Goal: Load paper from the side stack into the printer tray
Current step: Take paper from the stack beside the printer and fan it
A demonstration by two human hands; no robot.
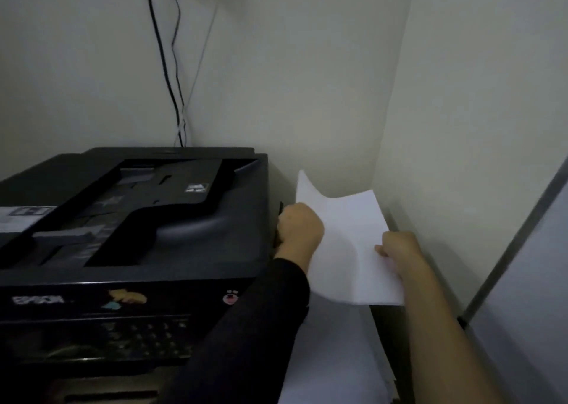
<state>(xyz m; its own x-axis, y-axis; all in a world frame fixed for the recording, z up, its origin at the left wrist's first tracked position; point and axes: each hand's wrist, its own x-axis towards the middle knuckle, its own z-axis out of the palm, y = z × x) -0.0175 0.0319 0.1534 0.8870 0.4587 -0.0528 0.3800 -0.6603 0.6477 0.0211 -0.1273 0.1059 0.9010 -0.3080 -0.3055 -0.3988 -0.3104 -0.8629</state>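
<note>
Okay, counts first: one black printer (132, 219), two hands, one lifted bunch of white paper (347, 250), one paper stack (332, 357) underneath it, three cables (172, 65) on the wall behind the printer (two dark, one pale), and three small stickers (127, 296) on the printer's front face, two left of centre and a round one by its right corner. How many sheets are in the lifted bunch cannot be told.

Lifted paper sits just right of the printer, above the stack, between the printer's side and the right wall (461, 127). Far left corner curls up; near edge hangs over the stack. Stack lies flat beside the printer's right side and runs toward the camera.

Left hand (299, 228): dark long sleeve (246, 327), arm crossing over the printer's front right corner, fist closed on the paper's left edge, knuckles up, hand right against the printer's right side. Fingers are curled under, so the grip itself is hidden.

Right hand (399, 250): bare forearm coming up from lower right, hand closed on the paper's right edge, thumb on top of the sheet, fingers tucked below.

Printer top has the document feeder tray recessed; keypad on the front panel is blurred.
</note>
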